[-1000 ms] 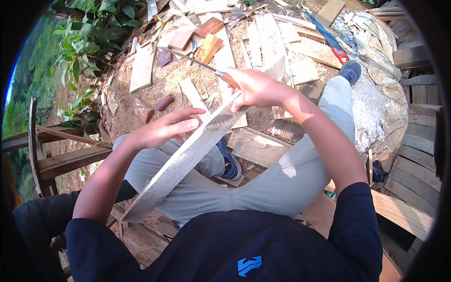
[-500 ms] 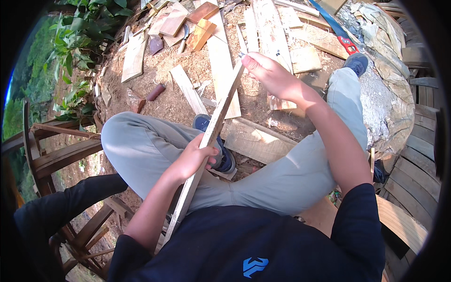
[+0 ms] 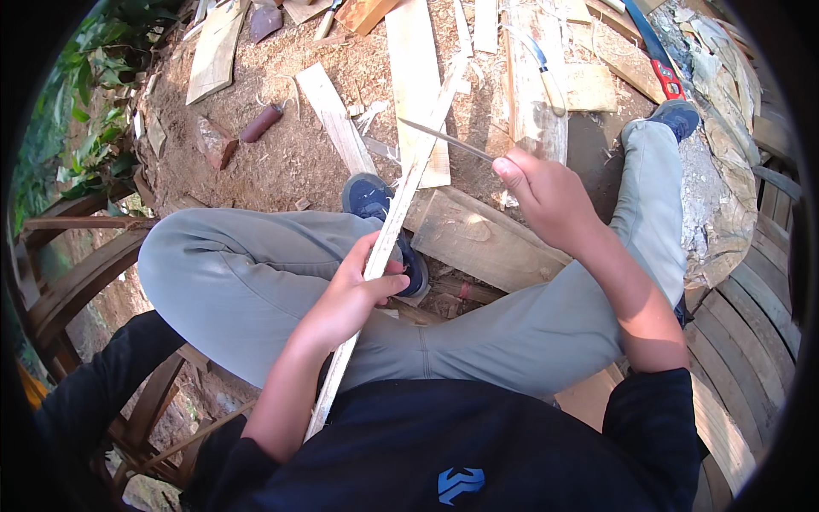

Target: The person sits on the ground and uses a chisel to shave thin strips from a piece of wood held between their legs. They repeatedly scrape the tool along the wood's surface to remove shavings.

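My left hand (image 3: 363,286) is closed around a long, thin wooden strip (image 3: 397,213). The strip slants from my belly up past my left shoe, its far end over the planks. In my right fist (image 3: 550,196) is a slim-bladed knife (image 3: 456,142); its handle is hidden by my fingers. The blade points left and crosses the upper part of the strip in view; whether it touches the wood, I cannot tell. A second, curved knife (image 3: 548,81) with a pale handle lies on a rough plank beyond my right hand.
Several boards, one wide plank (image 3: 418,85) among them, lie on sawdust-strewn ground. A saw (image 3: 668,81) with a red handle rests by my right shoe. Near a wood block (image 3: 216,142) lies a brown cylinder (image 3: 261,124). Curved wooden slats (image 3: 742,307) stand at right.
My right hand has left the strip's far end and moved right and nearer, now showing the knife blade across the strip. My left hand keeps its hold. The whole view has shifted.
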`<state>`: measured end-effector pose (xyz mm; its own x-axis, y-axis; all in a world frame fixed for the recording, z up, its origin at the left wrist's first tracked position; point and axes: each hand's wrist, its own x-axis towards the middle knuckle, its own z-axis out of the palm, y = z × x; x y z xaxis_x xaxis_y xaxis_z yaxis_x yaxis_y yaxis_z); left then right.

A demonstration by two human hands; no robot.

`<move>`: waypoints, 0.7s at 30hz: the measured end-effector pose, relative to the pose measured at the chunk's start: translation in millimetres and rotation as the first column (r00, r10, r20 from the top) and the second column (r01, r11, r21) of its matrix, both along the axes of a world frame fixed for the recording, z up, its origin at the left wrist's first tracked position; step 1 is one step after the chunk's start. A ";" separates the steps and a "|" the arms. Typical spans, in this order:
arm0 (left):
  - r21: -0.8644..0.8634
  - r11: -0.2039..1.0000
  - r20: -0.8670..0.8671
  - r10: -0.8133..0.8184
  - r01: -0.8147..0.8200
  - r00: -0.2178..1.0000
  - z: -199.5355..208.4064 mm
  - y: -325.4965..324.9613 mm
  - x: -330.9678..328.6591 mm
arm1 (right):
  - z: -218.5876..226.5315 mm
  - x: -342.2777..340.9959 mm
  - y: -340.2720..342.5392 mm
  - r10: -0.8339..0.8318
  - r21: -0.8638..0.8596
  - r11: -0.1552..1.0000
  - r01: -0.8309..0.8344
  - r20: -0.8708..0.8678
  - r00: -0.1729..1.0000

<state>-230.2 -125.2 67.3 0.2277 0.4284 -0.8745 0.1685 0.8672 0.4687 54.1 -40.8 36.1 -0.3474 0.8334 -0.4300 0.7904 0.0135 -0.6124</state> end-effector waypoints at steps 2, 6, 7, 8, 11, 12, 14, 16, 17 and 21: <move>-0.013 1.000 -0.006 0.026 -0.026 1.000 2.2 -2.4 -7.0 | -4.2 -15.6 1.4 0.048 -0.003 0.999 -0.048 0.026 0.999; -0.046 0.997 -0.013 0.061 -0.061 0.998 -4.4 -5.0 -23.6 | -31.7 -39.8 -5.2 0.097 0.161 0.981 -0.104 0.052 0.994; -0.057 0.996 -0.019 0.066 -0.067 0.998 -5.9 -5.3 -26.1 | -38.3 -45.0 -7.1 0.109 0.218 0.969 -0.120 0.061 0.992; -0.064 0.995 -0.023 0.072 -0.073 0.997 -6.8 -5.0 -28.5 | -44.1 -49.6 -7.5 0.122 0.247 0.961 -0.127 0.038 0.992; -0.078 0.995 -0.070 0.060 -0.066 0.996 -9.3 -2.6 -31.0 | -59.2 -59.7 -8.0 0.161 0.337 0.928 -0.157 0.016 0.987; -0.081 0.995 -0.090 0.053 -0.061 0.995 -10.6 -1.6 -30.4 | -63.1 -61.6 -8.1 0.176 0.367 0.913 -0.177 0.037 0.984; -0.088 0.994 -0.096 0.048 -0.057 0.994 -13.5 -0.8 -29.6 | -67.1 -63.9 -8.5 0.193 0.406 0.890 -0.208 0.079 0.978; -0.098 0.993 -0.092 0.055 -0.064 0.994 -15.4 -0.5 -28.6 | -68.8 -64.6 -10.5 0.195 0.421 0.878 -0.227 0.118 0.974; -0.103 0.992 -0.083 0.060 -0.068 0.995 -15.4 0.2 -28.7 | -71.9 -64.9 -12.1 0.194 0.426 0.876 -0.224 0.114 0.974; -0.138 0.987 -0.036 0.081 -0.086 0.996 -17.1 1.6 -30.8 | -79.0 -70.4 -9.8 0.129 0.363 0.914 -0.180 0.161 0.978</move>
<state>-261.0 -123.6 50.2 0.1687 0.3179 -0.9330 0.1049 0.9354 0.3377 -16.3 -50.6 -42.9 -0.4466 0.8824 -0.1479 0.8327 0.3494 -0.4296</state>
